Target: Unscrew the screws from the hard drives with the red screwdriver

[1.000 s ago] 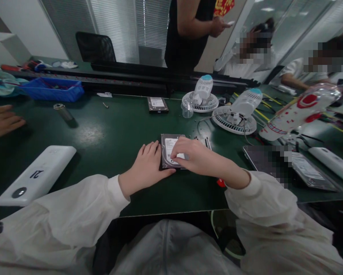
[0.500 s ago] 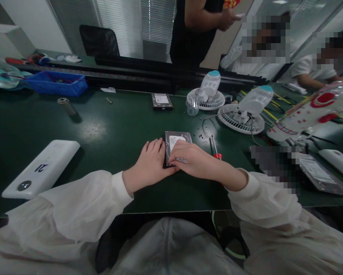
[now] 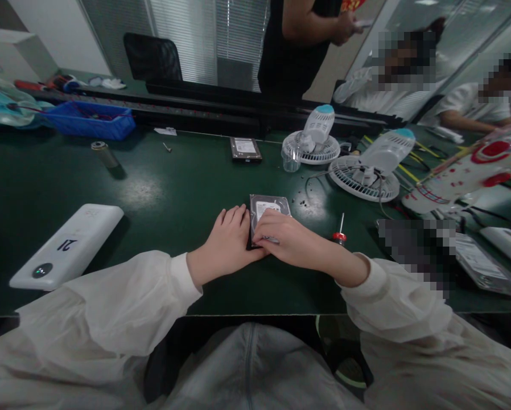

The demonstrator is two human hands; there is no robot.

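A hard drive (image 3: 259, 204) with a white label lies flat on the green table in front of me. My left hand (image 3: 227, 242) rests at its left side, fingers together along that edge and the thumb across the near edge, bracing it. Above the near part of the drive, my right hand (image 3: 283, 236) is closed in a pinch. Something thin and shiny shows under its fingers, too covered to name. Right of that hand lies a screwdriver (image 3: 340, 236) with a red collar, its lower handle hidden behind my forearm. Small dark bits (image 3: 302, 202), perhaps screws, are scattered beyond.
Another hard drive (image 3: 246, 149) lies farther back, near a clear plastic cup (image 3: 291, 158) and two white fans (image 3: 366, 171). A white power bank (image 3: 70, 245) and a metal cylinder (image 3: 104, 154) are left. A blue bin (image 3: 95, 122) stands behind. People are across the table.
The screwdriver has shifted to the right, and its shaft now points at a different angle. My hands stay at the drive, the right still pinched. The whole view has shifted slightly.
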